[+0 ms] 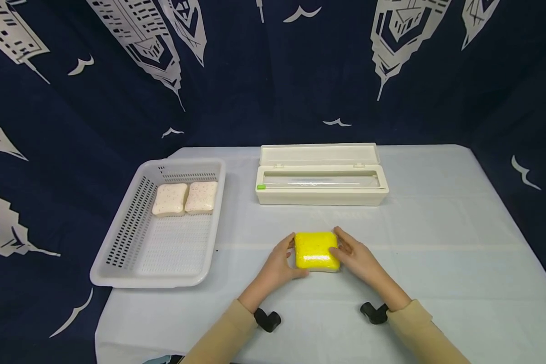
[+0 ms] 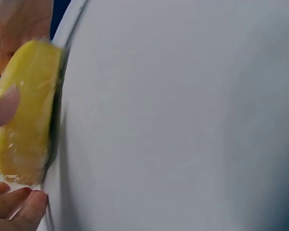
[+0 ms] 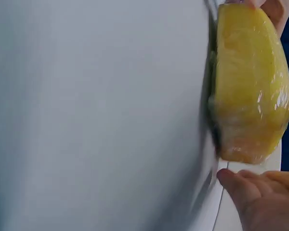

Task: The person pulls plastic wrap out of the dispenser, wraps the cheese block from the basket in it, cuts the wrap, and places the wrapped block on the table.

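A yellow rounded-square sponge (image 1: 317, 250), glossy with clear film around it, is between both hands over the white table. My left hand (image 1: 279, 265) holds its left side, fingers at the back corner and thumb by the front edge. On the other side, my right hand (image 1: 359, 258) grips it with the thumb over the top edge and fingers behind the back right corner. Creases and shine show on the sponge (image 2: 26, 130) in the left wrist view. The sponge (image 3: 248, 82) also fills the right part of the right wrist view, with a thumb (image 3: 236, 185) near its lower end.
Left of the hands stands a white perforated basket (image 1: 202, 270). Two cream speckled blocks (image 1: 170, 199) lie side by side in it. Behind the hands is a cream cling-film box (image 1: 320, 197), lid raised, with a green slider (image 1: 261, 186). A dark blue curtain (image 1: 273, 101) hangs behind the table.
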### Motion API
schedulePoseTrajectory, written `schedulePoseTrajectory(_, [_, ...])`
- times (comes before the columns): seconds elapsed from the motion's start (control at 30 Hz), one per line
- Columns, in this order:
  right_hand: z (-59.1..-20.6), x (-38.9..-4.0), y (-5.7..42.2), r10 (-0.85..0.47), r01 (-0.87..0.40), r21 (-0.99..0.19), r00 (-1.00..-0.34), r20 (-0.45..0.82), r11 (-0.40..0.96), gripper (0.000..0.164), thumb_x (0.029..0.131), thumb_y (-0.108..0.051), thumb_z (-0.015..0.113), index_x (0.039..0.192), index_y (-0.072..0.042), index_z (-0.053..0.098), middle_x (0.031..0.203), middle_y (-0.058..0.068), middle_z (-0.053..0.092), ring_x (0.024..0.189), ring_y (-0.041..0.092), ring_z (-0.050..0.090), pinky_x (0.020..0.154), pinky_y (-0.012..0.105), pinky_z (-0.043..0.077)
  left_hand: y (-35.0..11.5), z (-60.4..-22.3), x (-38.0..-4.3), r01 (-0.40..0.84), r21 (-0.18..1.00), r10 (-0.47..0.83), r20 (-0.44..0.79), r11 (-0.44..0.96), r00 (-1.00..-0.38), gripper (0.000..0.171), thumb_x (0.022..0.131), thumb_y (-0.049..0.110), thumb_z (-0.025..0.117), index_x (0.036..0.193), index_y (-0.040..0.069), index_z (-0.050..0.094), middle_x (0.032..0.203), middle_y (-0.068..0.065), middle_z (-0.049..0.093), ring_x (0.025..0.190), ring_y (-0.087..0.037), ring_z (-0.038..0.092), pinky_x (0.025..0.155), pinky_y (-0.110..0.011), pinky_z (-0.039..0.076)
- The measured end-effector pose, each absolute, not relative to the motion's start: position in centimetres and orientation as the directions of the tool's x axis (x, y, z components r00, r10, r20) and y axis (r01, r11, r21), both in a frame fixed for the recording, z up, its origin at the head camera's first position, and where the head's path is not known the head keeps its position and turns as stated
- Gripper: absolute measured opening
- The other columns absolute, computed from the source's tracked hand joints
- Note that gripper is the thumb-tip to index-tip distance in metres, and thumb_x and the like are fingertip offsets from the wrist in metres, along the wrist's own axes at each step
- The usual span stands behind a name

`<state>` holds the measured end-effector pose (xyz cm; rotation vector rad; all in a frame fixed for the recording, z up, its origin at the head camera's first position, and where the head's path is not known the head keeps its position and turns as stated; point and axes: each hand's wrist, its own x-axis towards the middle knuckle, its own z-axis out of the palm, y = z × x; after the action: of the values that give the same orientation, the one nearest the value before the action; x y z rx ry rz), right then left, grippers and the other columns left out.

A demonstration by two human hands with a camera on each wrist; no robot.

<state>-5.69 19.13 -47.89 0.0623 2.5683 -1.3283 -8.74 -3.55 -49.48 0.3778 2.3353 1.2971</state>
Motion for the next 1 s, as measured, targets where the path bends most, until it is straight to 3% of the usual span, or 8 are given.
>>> schedulePoseTrajectory(0.13, [-48.3, -4.8, 19.5, -0.135, 0.047, -0.744, -0.974, -0.183, 0.667, 0.105, 0.082, -0.047, 0.077, 0.157, -0.004, 0.017, 0.160, 0.024, 0.021, 0.143, 0.045, 0.030, 0.112, 0.059, 0.032, -4.7, -48.8, -9.1, 0.007, 0.848, 0.432, -0.263, 0.531, -0.863, 0.097, 0.078, 0.023, 0.084, 0.155, 0.008, 0.026, 0.151, -0.021, 0.038, 0.133, -0.039, 0.047, 0.104, -0.046, 0.048])
schedulePoseTrajectory(0.3, [-48.8, -4.5, 19.6, -0.183, -0.045, -0.698, -0.975, -0.124, 0.715, 0.122, 0.067, -0.043, 0.089, 0.155, 0.001, 0.016, 0.160, 0.027, 0.019, 0.147, 0.046, 0.021, 0.113, 0.062, 0.028, -6.1, -47.9, -9.8, 0.018, 0.867, 0.350, -0.181, 0.498, -0.919, 0.063, 0.091, 0.019, 0.071, 0.146, 0.008, 0.043, 0.143, -0.019, 0.046, 0.130, -0.035, 0.048, 0.104, -0.047, 0.047])
schedulePoseTrajectory(0.53, [-48.8, -4.8, 19.3, -0.159, -0.058, -0.656, -0.983, -0.096, 0.753, 0.113, 0.067, -0.030, 0.091, 0.149, 0.010, 0.026, 0.151, 0.032, 0.035, 0.139, 0.048, 0.036, 0.109, 0.060, 0.036, -6.7, -48.1, -9.7, 0.037, 0.850, 0.273, -0.128, 0.526, -0.953, 0.045, 0.094, 0.016, 0.067, 0.136, 0.006, 0.055, 0.136, -0.016, 0.053, 0.126, -0.032, 0.052, 0.100, -0.044, 0.050])
schedulePoseTrajectory(0.7, [-48.4, -5.0, 18.7, -0.154, -0.059, -0.651, -0.984, -0.090, 0.757, 0.107, 0.068, -0.023, 0.091, 0.148, 0.009, 0.028, 0.140, 0.027, 0.046, 0.120, 0.038, 0.055, 0.102, 0.054, 0.046, -6.8, -48.2, -9.0, 0.045, 0.852, 0.251, -0.103, 0.522, -0.962, 0.043, 0.093, 0.015, 0.067, 0.134, 0.006, 0.056, 0.135, -0.015, 0.054, 0.125, -0.032, 0.052, 0.099, -0.045, 0.051])
schedulePoseTrajectory(0.83, [-47.9, -5.0, 18.7, -0.148, -0.044, -0.682, -0.984, -0.095, 0.730, 0.100, 0.069, -0.018, 0.090, 0.146, 0.007, 0.032, 0.135, 0.022, 0.047, 0.114, 0.032, 0.057, 0.099, 0.051, 0.049, -7.1, -48.1, -8.8, 0.063, 0.846, 0.245, -0.082, 0.530, -0.966, 0.043, 0.093, 0.014, 0.068, 0.134, 0.006, 0.056, 0.136, -0.015, 0.054, 0.124, -0.033, 0.053, 0.098, -0.045, 0.051])
schedulePoseTrajectory(1.0, [-47.3, -4.8, 20.9, -0.100, -0.011, -0.710, -0.991, -0.084, 0.704, 0.092, 0.068, -0.013, 0.090, 0.141, 0.006, 0.037, 0.133, 0.023, 0.046, 0.116, 0.036, 0.055, 0.100, 0.054, 0.047, -7.3, -47.9, -9.0, 0.096, 0.844, 0.258, -0.052, 0.527, -0.965, 0.043, 0.093, 0.015, 0.068, 0.133, 0.005, 0.057, 0.135, -0.017, 0.054, 0.122, -0.034, 0.054, 0.097, -0.046, 0.051])
